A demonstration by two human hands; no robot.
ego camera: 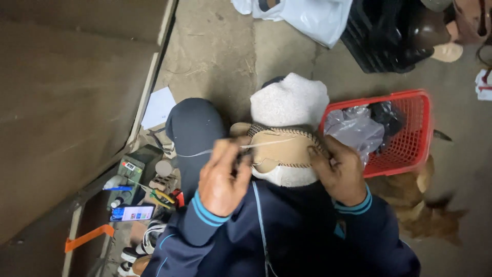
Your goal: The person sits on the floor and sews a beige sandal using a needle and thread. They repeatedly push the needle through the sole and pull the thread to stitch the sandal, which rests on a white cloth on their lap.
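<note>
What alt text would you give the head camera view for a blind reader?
Seen from above, a person's left hand pulls pale thread through a tan leather shoe upper steadied by the right hand on a white fleecy cloth; a red plastic basket sits beside.

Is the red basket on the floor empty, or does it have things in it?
Not empty. The red basket holds a crumpled clear plastic bag and something dark behind it; what the dark thing is cannot be told.

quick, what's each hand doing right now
left hand: closed, pinching the thread
right hand: closed, gripping the tan shoe upper
</note>
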